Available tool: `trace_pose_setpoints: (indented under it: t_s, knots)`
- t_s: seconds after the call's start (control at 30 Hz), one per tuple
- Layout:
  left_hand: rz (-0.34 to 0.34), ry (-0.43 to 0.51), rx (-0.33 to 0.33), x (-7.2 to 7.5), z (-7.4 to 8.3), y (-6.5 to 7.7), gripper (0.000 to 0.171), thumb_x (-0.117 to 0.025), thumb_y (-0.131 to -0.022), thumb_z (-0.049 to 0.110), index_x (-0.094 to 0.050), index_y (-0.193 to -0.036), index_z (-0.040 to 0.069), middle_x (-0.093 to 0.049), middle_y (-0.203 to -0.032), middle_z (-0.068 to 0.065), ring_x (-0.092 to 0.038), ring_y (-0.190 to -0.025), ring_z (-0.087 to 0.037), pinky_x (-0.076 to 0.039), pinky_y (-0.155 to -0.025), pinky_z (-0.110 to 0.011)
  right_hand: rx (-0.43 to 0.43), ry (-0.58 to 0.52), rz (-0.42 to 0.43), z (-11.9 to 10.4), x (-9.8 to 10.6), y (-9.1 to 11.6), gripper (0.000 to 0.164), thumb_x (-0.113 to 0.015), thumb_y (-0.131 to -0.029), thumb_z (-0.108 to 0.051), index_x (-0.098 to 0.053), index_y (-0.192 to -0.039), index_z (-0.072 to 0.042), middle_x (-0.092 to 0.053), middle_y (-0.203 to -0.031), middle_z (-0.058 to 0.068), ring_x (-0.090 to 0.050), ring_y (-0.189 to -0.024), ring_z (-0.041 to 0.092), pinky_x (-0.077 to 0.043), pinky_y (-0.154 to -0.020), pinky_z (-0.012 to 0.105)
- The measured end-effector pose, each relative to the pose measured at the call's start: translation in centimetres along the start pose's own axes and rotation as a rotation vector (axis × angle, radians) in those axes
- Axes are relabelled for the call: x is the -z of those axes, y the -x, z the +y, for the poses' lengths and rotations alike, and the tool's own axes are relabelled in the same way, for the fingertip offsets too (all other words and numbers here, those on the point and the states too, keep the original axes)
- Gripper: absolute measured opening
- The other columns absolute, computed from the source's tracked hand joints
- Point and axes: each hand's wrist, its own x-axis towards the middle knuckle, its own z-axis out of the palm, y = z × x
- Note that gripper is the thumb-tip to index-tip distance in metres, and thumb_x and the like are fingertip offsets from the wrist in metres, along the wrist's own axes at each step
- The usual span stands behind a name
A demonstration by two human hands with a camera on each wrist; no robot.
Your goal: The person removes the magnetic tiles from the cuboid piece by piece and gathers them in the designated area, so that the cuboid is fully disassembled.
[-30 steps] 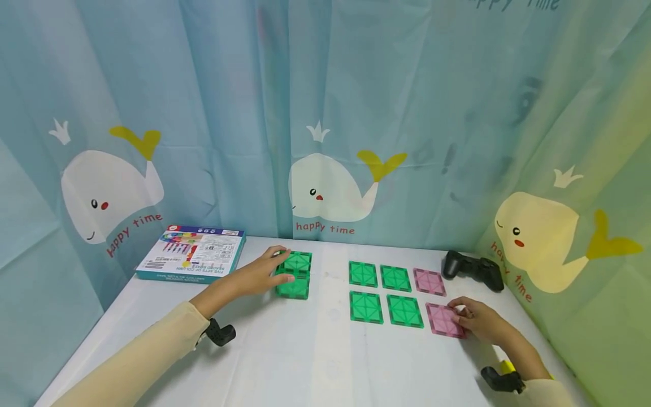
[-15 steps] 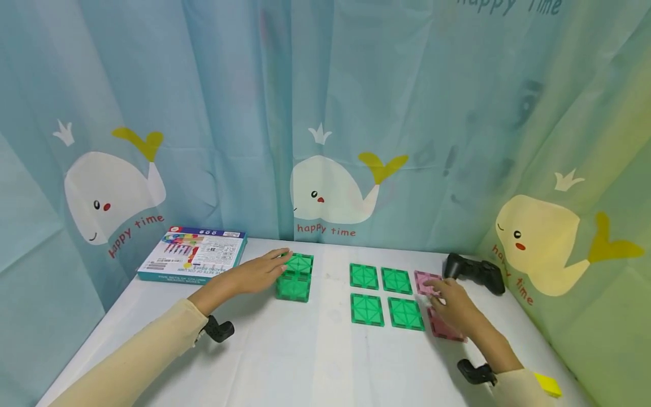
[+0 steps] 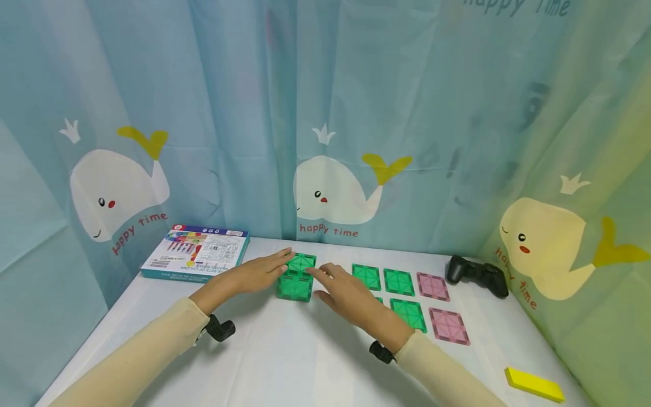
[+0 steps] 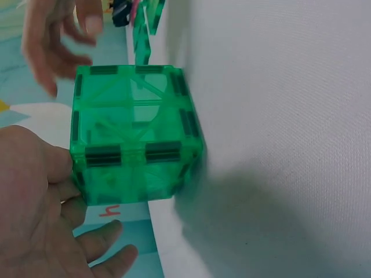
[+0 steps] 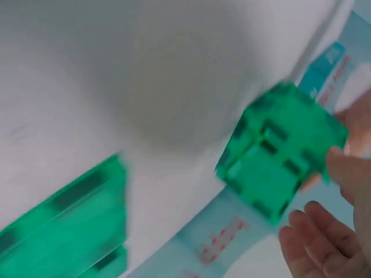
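A cube of translucent green magnetic tiles stands on the white table. My left hand lies along its left side with the fingers extended; in the left wrist view its fingertips reach behind the cube. My right hand hovers at the cube's right side, fingers slightly bent and spread, the index fingertip overlapping the top edge in the head view. In the right wrist view the thumb is close to the cube and nothing sits in the palm.
Flat green tiles lie right of the cube, one mostly hidden by my right hand. Two pink tiles lie beyond them. A black game controller is at the back right, a yellow block front right, a flat box back left.
My right hand has left the pink tiles and swung left to the cube, uncovering the pink tiles and the yellow block. My left hand's fingers have straightened beside the cube.
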Motion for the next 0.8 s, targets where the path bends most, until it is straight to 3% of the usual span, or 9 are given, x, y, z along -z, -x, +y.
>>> trace_pose_setpoints:
  t_s: [0.1, 0.27, 0.8]
  knots:
    - [-0.003, 0.002, 0.002, -0.1, 0.3, -0.1, 0.053, -0.03, -0.118, 0.023, -0.025, -0.167, 0.004, -0.015, -0.176, -0.018, -0.022, -0.16, -0.039, -0.024, -0.128, -0.058, 0.079, 0.119, 0.021, -0.9, -1.0, -1.1, 0.057, -0.084, -0.092, -0.008, -0.06, -0.144, -0.013, -0.064, -0.114, 0.005, -0.065, -0.096, 0.017, -0.059, -0.074, 0.024]
    - [-0.001, -0.006, 0.01, -0.1, 0.6, -0.1, 0.053, -0.03, -0.118, 0.024, -0.026, -0.167, 0.005, -0.016, -0.176, -0.016, -0.023, -0.16, -0.038, -0.025, -0.127, -0.058, 0.12, 0.164, -0.003, -1.3, -1.8, -1.5, 0.057, -0.078, -0.093, 0.003, -0.059, -0.145, -0.013, -0.06, -0.109, 0.004, -0.06, -0.093, 0.013, -0.055, -0.073, 0.019]
    - [-0.033, -0.012, 0.03, 0.5, 0.2, 0.4, 0.054, -0.029, -0.118, 0.024, -0.023, -0.168, 0.006, -0.013, -0.176, -0.016, -0.019, -0.161, -0.037, -0.022, -0.128, -0.058, 0.156, 0.047, -0.022, -1.7, -1.8, -2.0, 0.054, -0.073, -0.097, 0.003, -0.06, -0.148, -0.012, -0.054, -0.099, 0.002, -0.05, -0.082, 0.009, -0.045, -0.069, 0.012]
